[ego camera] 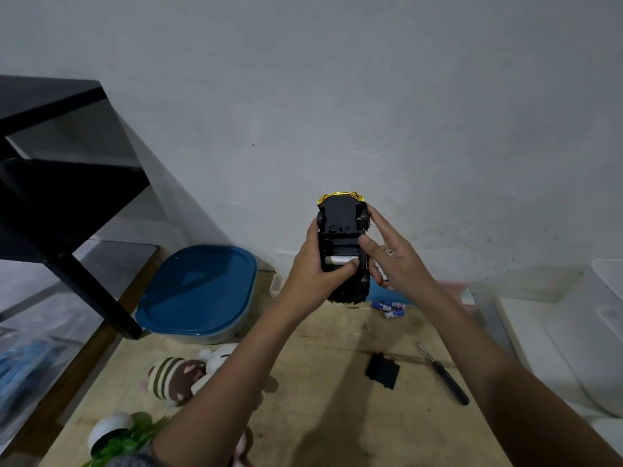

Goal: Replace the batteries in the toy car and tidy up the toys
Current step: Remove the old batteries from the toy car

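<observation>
I hold the yellow and black toy car (pixel 340 217) upside down above the wooden table (pixel 337 416), its battery bay uncovered. My left hand (pixel 315 264) grips the car's left side, and its thumb presses a silver battery (pixel 338 259) into the bay. My right hand (pixel 392 256) steadies the right side with its thumb at the bay's edge, while its lower fingers curl round blue and white batteries (pixel 380 272). More blue and white batteries (pixel 391 308) lie on the table below. The black battery cover (pixel 382 370) and a screwdriver (pixel 444 375) lie at the right.
A blue-lidded box (pixel 199 291) stands at the back left beside a black shelf frame (pixel 70 183). Plush toys (pixel 183 375) and a green-leaved toy (pixel 118 436) lie at the front left. A clear plastic bin (pixel 573 332) stands on the right.
</observation>
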The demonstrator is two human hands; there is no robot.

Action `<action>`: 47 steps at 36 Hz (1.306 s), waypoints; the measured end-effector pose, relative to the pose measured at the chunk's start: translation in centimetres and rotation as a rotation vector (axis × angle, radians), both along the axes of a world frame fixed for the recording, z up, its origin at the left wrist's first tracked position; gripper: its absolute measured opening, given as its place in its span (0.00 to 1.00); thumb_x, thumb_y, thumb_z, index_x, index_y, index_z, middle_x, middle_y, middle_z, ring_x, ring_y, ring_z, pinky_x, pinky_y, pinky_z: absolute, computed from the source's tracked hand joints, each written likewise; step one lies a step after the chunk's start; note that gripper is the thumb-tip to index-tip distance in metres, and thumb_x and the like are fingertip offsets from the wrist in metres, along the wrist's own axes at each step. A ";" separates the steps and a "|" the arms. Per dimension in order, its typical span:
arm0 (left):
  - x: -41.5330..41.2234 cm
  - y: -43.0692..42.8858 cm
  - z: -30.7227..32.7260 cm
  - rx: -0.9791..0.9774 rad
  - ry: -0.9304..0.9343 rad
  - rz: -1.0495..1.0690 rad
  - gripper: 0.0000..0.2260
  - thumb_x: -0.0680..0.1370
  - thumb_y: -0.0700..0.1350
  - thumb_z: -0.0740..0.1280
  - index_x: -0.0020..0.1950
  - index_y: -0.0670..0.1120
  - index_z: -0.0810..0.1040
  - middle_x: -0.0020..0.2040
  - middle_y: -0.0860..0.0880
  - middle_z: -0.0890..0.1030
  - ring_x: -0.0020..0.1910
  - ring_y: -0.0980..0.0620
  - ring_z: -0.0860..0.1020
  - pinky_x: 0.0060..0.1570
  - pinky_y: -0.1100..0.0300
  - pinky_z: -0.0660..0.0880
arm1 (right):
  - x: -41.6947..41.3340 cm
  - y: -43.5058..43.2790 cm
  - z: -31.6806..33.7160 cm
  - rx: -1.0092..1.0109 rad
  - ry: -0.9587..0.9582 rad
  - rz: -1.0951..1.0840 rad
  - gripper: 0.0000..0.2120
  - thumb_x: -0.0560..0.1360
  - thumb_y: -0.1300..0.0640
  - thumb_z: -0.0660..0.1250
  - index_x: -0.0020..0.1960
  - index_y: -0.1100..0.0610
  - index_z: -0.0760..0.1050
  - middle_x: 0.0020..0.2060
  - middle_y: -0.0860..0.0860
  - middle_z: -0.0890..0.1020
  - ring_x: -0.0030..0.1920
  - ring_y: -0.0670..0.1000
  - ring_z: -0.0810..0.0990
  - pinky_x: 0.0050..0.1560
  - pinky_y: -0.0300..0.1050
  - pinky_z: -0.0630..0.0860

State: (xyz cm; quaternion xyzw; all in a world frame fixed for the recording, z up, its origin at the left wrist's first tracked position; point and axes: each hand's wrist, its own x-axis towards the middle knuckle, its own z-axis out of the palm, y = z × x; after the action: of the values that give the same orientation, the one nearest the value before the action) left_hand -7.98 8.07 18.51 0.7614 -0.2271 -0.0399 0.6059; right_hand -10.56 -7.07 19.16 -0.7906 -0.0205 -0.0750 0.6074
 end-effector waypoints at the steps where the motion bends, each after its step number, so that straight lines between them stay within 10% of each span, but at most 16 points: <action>1: 0.0 0.0 -0.1 0.006 0.005 0.010 0.26 0.74 0.42 0.70 0.65 0.59 0.62 0.55 0.57 0.78 0.52 0.63 0.78 0.45 0.72 0.75 | 0.0 0.0 -0.1 -0.002 0.005 0.000 0.25 0.78 0.52 0.60 0.68 0.33 0.55 0.27 0.60 0.70 0.21 0.47 0.66 0.21 0.34 0.64; 27: -0.7 -0.7 -0.8 0.212 -0.072 0.208 0.31 0.68 0.48 0.70 0.67 0.50 0.58 0.50 0.53 0.74 0.46 0.58 0.76 0.43 0.60 0.78 | -0.1 0.4 -0.6 -0.022 0.037 0.090 0.24 0.79 0.53 0.58 0.67 0.33 0.54 0.18 0.47 0.69 0.18 0.43 0.65 0.21 0.33 0.64; 47: -1.1 -0.4 -0.6 0.255 -0.111 0.278 0.27 0.68 0.50 0.70 0.61 0.48 0.59 0.48 0.51 0.73 0.42 0.59 0.76 0.37 0.62 0.76 | 0.1 0.9 -0.4 -0.047 0.094 0.150 0.25 0.79 0.51 0.59 0.68 0.31 0.51 0.37 0.71 0.74 0.20 0.45 0.67 0.21 0.34 0.65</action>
State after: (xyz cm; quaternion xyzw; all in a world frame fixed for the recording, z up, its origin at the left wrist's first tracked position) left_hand -9.05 7.66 17.90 0.8571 -0.1460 0.0575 0.4906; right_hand -10.45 -6.22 18.75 -0.8035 -0.0527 0.0083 0.5929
